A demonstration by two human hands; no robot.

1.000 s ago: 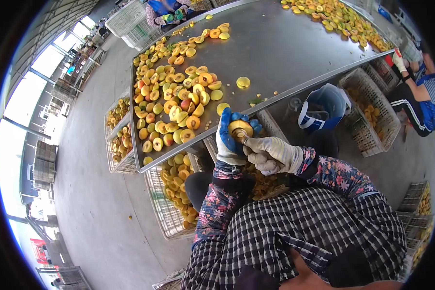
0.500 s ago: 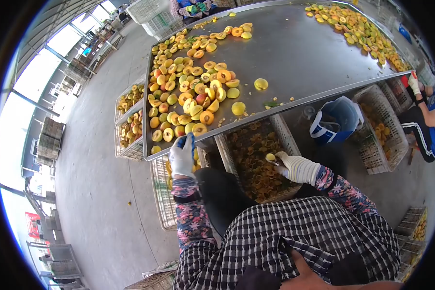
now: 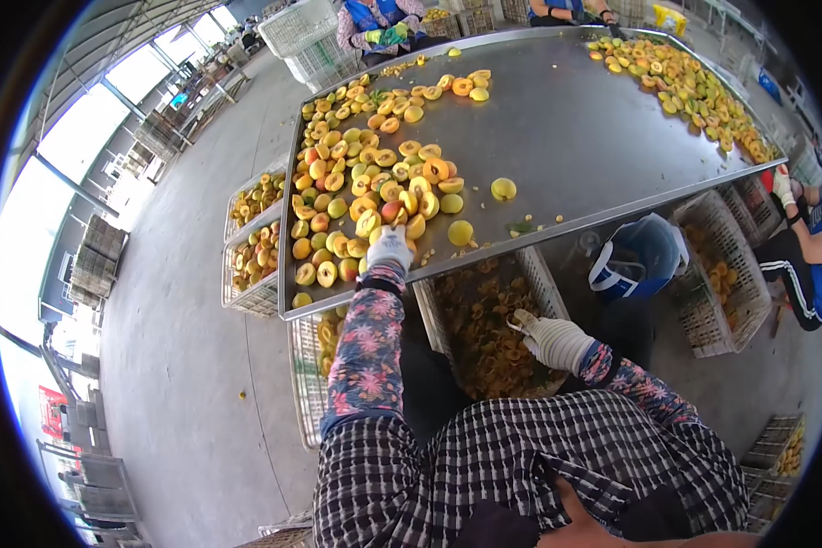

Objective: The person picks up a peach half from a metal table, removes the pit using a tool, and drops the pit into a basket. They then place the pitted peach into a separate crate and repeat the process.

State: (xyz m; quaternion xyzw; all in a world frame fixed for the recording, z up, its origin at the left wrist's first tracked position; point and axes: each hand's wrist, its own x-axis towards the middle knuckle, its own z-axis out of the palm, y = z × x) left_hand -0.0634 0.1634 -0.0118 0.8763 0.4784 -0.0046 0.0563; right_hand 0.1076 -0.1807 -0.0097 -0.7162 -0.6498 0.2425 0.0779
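Gloved in white, my left hand (image 3: pixel 391 248) reaches over the near edge of the metal table (image 3: pixel 557 119), at the pile of halved yellow-orange fruit (image 3: pixel 361 178). Its fingertips are among the fruit; whether they grip a piece is hidden. My right hand (image 3: pixel 555 342), in a striped white glove, is above a crate (image 3: pixel 544 274) of fruit pieces (image 3: pixel 489 320). Its fingers are closed round a small tool (image 3: pixel 519 321), whose shape is hard to make out. Two whole-looking fruits (image 3: pixel 503 189) lie right of the pile.
More fruit (image 3: pixel 690 82) lies at the table's far right. A blue-white bucket (image 3: pixel 637 260) and a crate (image 3: pixel 723 283) stand under the near edge. Crates (image 3: pixel 254 247) line the left side. Other people (image 3: pixel 379 23) sit beyond the table; another (image 3: pixel 804 228) is at the right.
My left hand has moved from the table edge up and right into the fruit. The light yellow piece at my right hand is no longer visible. The view has shifted slightly.
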